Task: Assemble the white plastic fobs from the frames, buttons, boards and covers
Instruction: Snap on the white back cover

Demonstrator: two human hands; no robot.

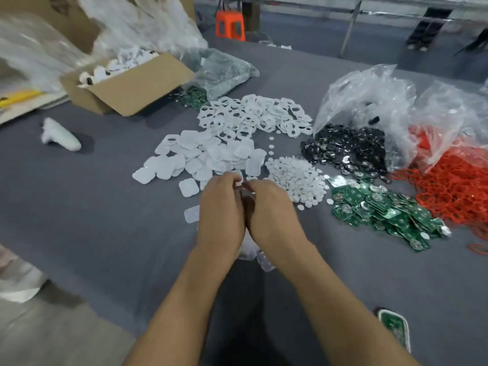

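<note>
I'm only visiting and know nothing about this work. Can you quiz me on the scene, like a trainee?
1. True or false: the green boards lie to the person's right of the round white buttons.
2. The loops at the far right are: A blue, B red, C yellow.
3. Fill in: the left hand and right hand pinch a small part above the grey ____.
Key: 1 true; 2 B; 3 table.

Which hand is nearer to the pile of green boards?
Right. The green boards lie to the right of the right hand; the left hand is beside it on the other side, further from them. Both hold a small part.
</note>
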